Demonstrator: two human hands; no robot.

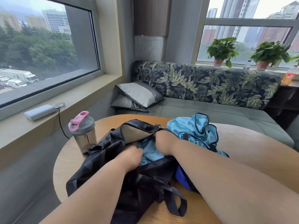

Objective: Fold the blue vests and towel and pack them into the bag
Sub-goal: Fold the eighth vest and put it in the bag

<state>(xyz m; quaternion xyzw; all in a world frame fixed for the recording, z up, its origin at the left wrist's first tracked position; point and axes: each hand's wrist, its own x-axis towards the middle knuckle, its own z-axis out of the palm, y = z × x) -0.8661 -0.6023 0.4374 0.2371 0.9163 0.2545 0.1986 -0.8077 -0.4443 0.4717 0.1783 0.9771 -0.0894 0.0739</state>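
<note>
Bag (113, 159), black mesh, lying open on the round wooden table (242, 143), mouth gaping between both hands, flap with pale lining (134, 133) folded up just beyond them. Light blue fabric (150, 152) inside the opening, under and between the hands. Left hand (131, 156) reaching into the near-left side of the mouth, fingers curled down onto the blue fabric; grip itself hidden, cannot tell whether pinching or only pressing. Right hand (163, 143) plunged in at the far-right rim beside the zipper pull (160, 126), fingertips buried in the bag, so hold cannot be told either. Loose black straps (174, 201) trailing toward the near table edge, below the left forearm. Crumpled light blue vest (197, 128) with dark piping heaped just beyond and right of the right hand, touching the bag. Darker blue cloth (182, 178) tucked under the right forearm, against the bag's right side. Bare tabletop open to the right of the right arm, out to the curved far edge. Left of the left hand, shaker bottle (82, 135) with pink-and-grey lid upright near the table's left rim, close against the bag. Further left, power bank (40, 112) with cable on the window ledge. Beyond the table, grey sofa (210, 109) with leaf-print back and grey cushions (137, 96).
</note>
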